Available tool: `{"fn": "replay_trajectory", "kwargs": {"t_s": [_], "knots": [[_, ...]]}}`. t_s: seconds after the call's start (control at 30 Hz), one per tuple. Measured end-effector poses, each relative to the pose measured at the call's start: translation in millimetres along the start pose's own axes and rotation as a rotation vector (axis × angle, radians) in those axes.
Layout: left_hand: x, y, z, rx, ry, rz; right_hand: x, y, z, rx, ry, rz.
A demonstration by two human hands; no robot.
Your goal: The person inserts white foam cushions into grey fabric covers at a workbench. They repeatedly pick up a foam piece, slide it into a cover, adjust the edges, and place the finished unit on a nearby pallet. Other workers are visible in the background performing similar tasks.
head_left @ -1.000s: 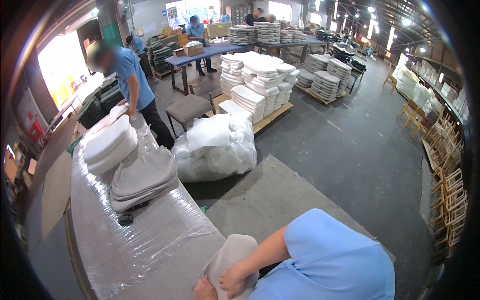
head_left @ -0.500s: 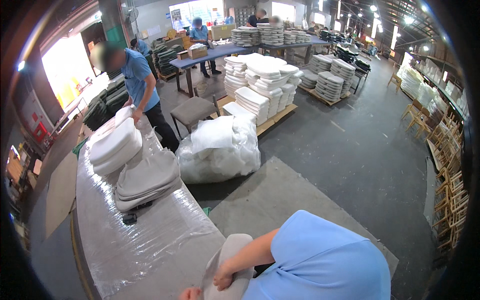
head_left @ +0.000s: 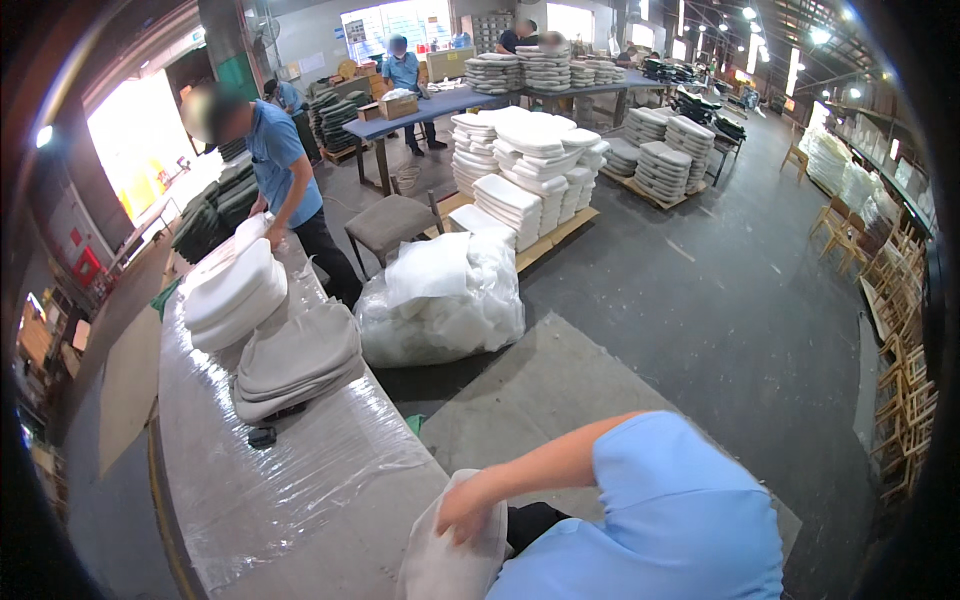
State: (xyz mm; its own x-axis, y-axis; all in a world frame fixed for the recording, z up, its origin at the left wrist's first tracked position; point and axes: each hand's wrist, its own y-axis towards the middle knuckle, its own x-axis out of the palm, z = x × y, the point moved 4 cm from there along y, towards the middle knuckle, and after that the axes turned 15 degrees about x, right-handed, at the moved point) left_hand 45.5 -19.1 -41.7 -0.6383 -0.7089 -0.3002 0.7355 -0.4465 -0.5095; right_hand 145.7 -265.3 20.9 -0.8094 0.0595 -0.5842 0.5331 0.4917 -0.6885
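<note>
At the bottom of the view, a light grey padded seat cushion (head_left: 450,560) lies at the near end of the plastic-covered table (head_left: 330,500). My right hand (head_left: 466,508) rests on its upper part, with the fingers bent down against the fabric. Those fingers are smeared by motion, so their grip is unclear. My right forearm crosses from the right, out of a light blue sleeve (head_left: 660,470). My left hand is out of view. Farther up the table sits a stack of grey fabric covers (head_left: 300,365), with a small black object (head_left: 262,438) beside it.
White foam pads (head_left: 235,300) are piled at the table's far end, where a person in blue (head_left: 280,160) stands. A clear bag of white material (head_left: 440,310) lies right of the table, by a grey chair (head_left: 390,225). Beyond are pallets of white pads (head_left: 530,165).
My right hand has moved up the cushion, and its forearm has swung up and right. My left hand has left the lower edge of the view.
</note>
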Motion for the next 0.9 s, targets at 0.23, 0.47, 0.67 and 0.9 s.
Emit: {"fn": "replay_trajectory", "kwargs": {"t_s": [0.23,0.47,0.67,0.9], "knots": [[-16,-11,-45,-0.171,0.146,0.091,27,-20,36,0.183,-0.075,0.036],[-26,-26,-74,-0.291,0.229,0.157,25,-10,31,0.258,-0.085,0.042],[-33,-36,-89,-0.357,0.264,0.205,20,0,26,0.316,-0.126,-0.008],[-40,-48,-103,-0.408,0.307,0.293,14,19,24,0.342,-0.113,-0.033]]}}
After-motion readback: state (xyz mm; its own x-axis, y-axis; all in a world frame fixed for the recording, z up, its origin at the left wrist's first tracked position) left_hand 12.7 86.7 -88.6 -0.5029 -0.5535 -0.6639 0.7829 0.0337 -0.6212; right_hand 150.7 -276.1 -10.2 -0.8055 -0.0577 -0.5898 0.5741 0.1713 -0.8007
